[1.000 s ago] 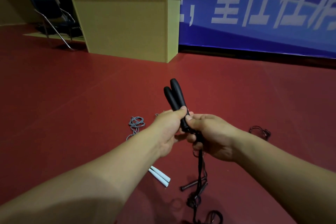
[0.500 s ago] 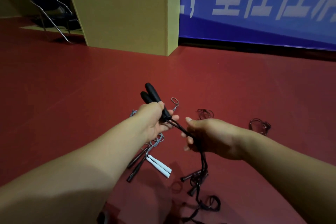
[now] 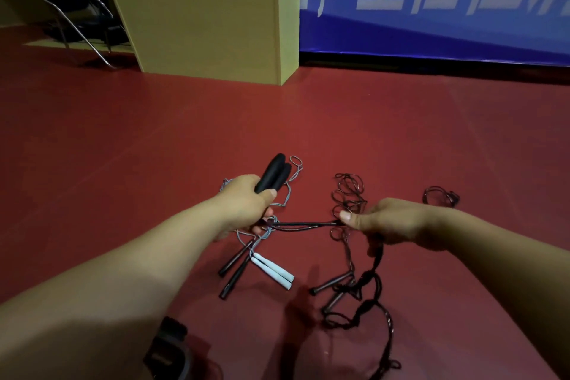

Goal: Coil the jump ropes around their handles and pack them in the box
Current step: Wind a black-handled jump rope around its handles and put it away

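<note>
Jump rope (image 3: pixel 303 224) stretched between both hands; no container holds it.

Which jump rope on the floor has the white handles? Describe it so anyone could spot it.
On the red floor, look just below the left hand. The white-handled rope lies there, its grey cord curling up behind that hand. Every neighbouring handle is dark.
</note>
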